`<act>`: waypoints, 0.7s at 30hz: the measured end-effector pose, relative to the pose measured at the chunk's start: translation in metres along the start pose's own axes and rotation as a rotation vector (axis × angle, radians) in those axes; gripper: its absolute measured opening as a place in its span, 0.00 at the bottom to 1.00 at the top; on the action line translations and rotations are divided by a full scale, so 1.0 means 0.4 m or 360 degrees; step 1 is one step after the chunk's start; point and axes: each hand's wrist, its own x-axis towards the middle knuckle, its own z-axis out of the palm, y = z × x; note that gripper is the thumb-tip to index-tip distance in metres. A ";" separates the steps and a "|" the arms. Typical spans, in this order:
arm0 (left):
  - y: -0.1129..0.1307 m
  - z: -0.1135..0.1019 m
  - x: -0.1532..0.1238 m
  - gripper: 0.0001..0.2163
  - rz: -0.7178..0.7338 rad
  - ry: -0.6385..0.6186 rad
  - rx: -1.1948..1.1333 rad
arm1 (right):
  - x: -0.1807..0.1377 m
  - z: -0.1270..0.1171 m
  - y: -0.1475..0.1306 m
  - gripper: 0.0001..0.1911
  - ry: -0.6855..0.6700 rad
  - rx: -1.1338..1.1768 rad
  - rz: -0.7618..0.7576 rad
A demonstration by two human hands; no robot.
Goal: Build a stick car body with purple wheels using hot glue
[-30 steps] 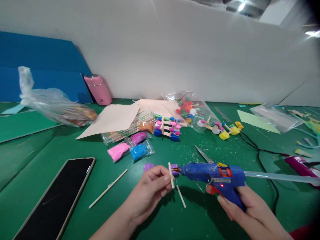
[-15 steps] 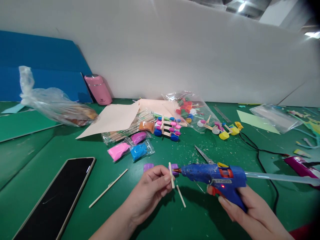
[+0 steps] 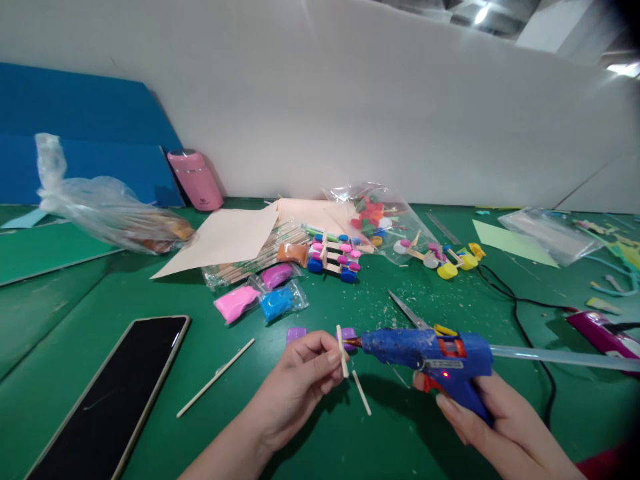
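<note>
Between thumb and fingers, my left hand (image 3: 305, 383) pinches a short pale wooden stick (image 3: 343, 353), held nearly upright. My right hand (image 3: 480, 413) is wrapped round the handle of a blue glue gun (image 3: 425, 347), with fingers at its red trigger; a small red light glows on its side. The nozzle points left and meets or nearly meets the stick. A clear glue stick (image 3: 555, 355) sticks out of the gun's back. Partly hidden behind my left hand are purple pieces (image 3: 297, 335). Another wooden stick (image 3: 361, 393) shows just below the held one.
A phone (image 3: 107, 400) and a loose stick (image 3: 216, 378) lie on the left. Scissors (image 3: 407, 309) lie behind the gun. Farther back are clay packets (image 3: 237, 303), a small stick model with coloured ends (image 3: 334, 257), a pink flask (image 3: 196, 179) and a black cable (image 3: 517, 320).
</note>
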 end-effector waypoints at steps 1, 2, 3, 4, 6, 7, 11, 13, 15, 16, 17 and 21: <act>-0.001 -0.001 0.000 0.06 -0.0001 0.0004 0.0002 | 0.000 -0.001 -0.001 0.15 -0.0006 -0.0002 0.0006; -0.001 -0.002 0.001 0.06 -0.0001 0.0009 0.0004 | 0.000 -0.001 -0.002 0.15 -0.0013 -0.0003 0.0016; -0.002 -0.003 0.001 0.06 -0.0002 0.0007 0.0005 | 0.000 -0.002 -0.004 0.15 -0.0014 -0.0002 0.0029; -0.002 -0.004 0.002 0.06 -0.0001 0.0003 0.0004 | 0.001 -0.002 -0.005 0.15 -0.0011 0.0002 0.0038; -0.003 -0.005 0.002 0.06 0.0003 -0.0013 0.0002 | 0.003 -0.002 -0.007 0.15 0.0008 0.0016 0.0041; -0.003 -0.005 0.002 0.06 0.0005 -0.0017 0.0002 | 0.003 -0.002 -0.007 0.15 0.0011 0.0018 0.0040; 0.000 -0.002 0.002 0.05 -0.0010 -0.0009 0.0010 | 0.003 -0.005 -0.002 0.15 -0.0002 -0.0022 0.0011; 0.002 0.000 0.002 0.06 -0.0010 -0.0007 0.0006 | 0.000 -0.007 0.000 0.15 -0.0008 -0.0028 -0.0003; 0.003 0.001 0.002 0.06 -0.0010 -0.0007 0.0000 | -0.002 -0.007 -0.001 0.14 -0.0009 -0.0008 0.0001; 0.004 0.001 0.002 0.06 -0.0007 -0.0005 -0.0003 | -0.003 -0.007 -0.002 0.14 -0.0004 0.0008 0.0011; 0.004 0.002 0.002 0.06 -0.0007 -0.0002 -0.0006 | -0.003 -0.005 -0.004 0.14 0.0010 0.0025 0.0031; 0.003 0.000 0.002 0.06 -0.0011 0.0012 -0.0004 | -0.005 0.002 -0.015 0.15 0.0105 0.0102 0.0144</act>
